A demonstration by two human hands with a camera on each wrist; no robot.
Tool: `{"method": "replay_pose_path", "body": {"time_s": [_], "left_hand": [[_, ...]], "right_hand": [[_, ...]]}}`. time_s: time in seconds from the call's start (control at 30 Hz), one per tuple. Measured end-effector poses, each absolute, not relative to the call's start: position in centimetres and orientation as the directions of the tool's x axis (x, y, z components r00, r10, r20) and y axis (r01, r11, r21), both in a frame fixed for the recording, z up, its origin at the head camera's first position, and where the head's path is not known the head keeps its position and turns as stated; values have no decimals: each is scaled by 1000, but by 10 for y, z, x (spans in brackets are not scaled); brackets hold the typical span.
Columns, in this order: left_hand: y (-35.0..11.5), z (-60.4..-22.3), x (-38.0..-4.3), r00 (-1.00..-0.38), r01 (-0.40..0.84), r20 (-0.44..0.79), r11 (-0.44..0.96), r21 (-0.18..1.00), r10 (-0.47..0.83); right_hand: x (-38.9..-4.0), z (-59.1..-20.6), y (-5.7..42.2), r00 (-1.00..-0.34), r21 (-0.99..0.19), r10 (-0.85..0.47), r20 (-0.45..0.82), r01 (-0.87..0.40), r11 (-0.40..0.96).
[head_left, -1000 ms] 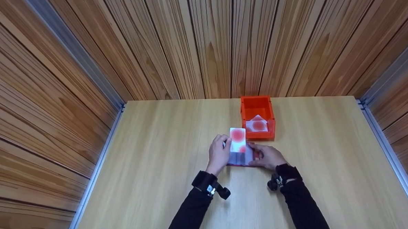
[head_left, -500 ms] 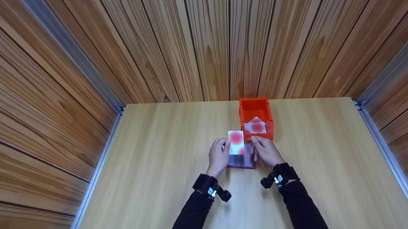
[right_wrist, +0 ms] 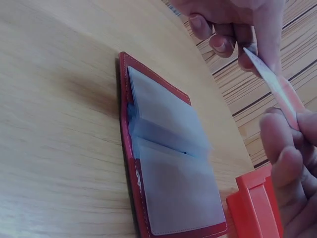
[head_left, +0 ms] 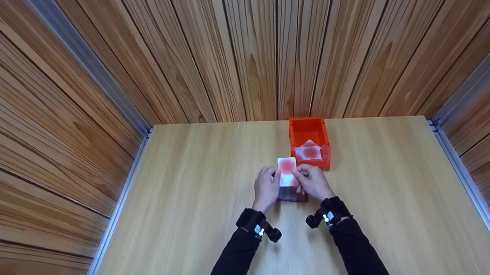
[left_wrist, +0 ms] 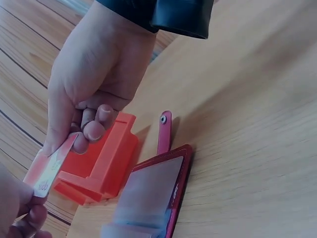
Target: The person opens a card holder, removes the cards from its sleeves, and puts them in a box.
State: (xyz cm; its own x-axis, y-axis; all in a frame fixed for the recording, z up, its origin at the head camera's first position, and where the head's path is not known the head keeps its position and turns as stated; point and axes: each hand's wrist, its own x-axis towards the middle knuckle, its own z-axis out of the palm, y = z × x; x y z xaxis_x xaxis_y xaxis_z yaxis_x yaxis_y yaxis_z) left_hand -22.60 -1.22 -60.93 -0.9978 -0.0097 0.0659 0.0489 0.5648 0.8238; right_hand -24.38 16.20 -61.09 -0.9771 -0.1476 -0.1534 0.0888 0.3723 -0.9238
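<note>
Over the open card holder, both hands grip one white card [head_left: 287,172] with red circles. My left hand [head_left: 266,189] pinches its left edge, and my right hand [head_left: 315,184] pinches the right edge, as the right wrist view also shows. Beneath them the red card holder [right_wrist: 131,168] lies open on the table, with clear plastic sleeves [right_wrist: 178,188] spread to both sides. A snap strap [left_wrist: 164,134] sticks out from its cover in the left wrist view. In the head view, the hands and card hide much of the holder.
An orange-red bin [head_left: 306,124] stands just behind the hands, near the table's back edge. Cards with red circles [head_left: 310,152] lie at its front. Wood-panelled walls [head_left: 257,55] enclose the table [head_left: 193,185] at the back and sides.
My right hand has left the card holder's right side, moved up and left, and now pinches the card. My left hand keeps its grip on the card, shifted slightly right.
</note>
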Motion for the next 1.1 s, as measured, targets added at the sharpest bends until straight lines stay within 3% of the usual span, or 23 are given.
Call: {"method": "replay_pose_path", "body": {"time_s": [0.17, 0.3, 0.4, 0.5, 0.7, 1.1], "left_hand": [[-14, -613, -226, -991, 117, 134, 629, 769, 20], [-18, -626, -223, -970, 223, 209, 807, 547, 127], [-22, -638, -218, -961, 265, 182, 889, 373, 210], [-27, -647, -215, -962, 269, 132, 914, 303, 239], [-32, -651, -211, -963, 268, 95, 911, 314, 251], [-34, -659, -207, -958, 286, 117, 909, 303, 262]], "right_hand": [[-246, -607, 166, -985, -933, -133, -106, 52, 356], [-249, -602, 176, -998, -943, -56, 8, -26, 331], [-254, -595, 184, -997, -955, 15, 73, -66, 289], [-260, -586, 191, -994, -967, 54, 97, -82, 240], [-271, -571, 206, -988, -975, 108, 113, -89, 203], [-281, -576, 213, -944, -945, 303, 130, -25, 325]]}}
